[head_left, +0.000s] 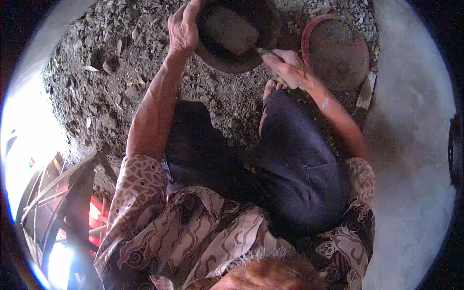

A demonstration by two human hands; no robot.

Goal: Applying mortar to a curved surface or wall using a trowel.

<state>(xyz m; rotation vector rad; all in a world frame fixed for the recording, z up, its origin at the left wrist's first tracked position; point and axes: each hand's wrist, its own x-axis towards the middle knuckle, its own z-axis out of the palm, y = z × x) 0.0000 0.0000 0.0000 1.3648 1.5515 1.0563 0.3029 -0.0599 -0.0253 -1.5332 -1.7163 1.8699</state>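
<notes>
A dark round pan (pixel 212 53) is at the top of the head view. My left hand (pixel 184 31) grips its left rim, fingers wrapped round the edge. My right hand (pixel 287 67) is closed on a handled tool, like a trowel (pixel 262 52), at the pan's lower right. A grey, roughly rectangular shape (pixel 229 31) inside the pan looks like its blade or a patch of dirt; I cannot tell which. To the right lies a round red basin (pixel 314 26) with dark, earthy material in it.
I sit low on dirt and rubble (pixel 106 82), my bare foot (pixel 272 89) below the pan. A grey concrete surface (pixel 406 183) runs along the right. Cut strips (pixel 58 193) and a red object (pixel 96 217) are at lower left, and a flat scrap (pixel 366 92) lies by the basin.
</notes>
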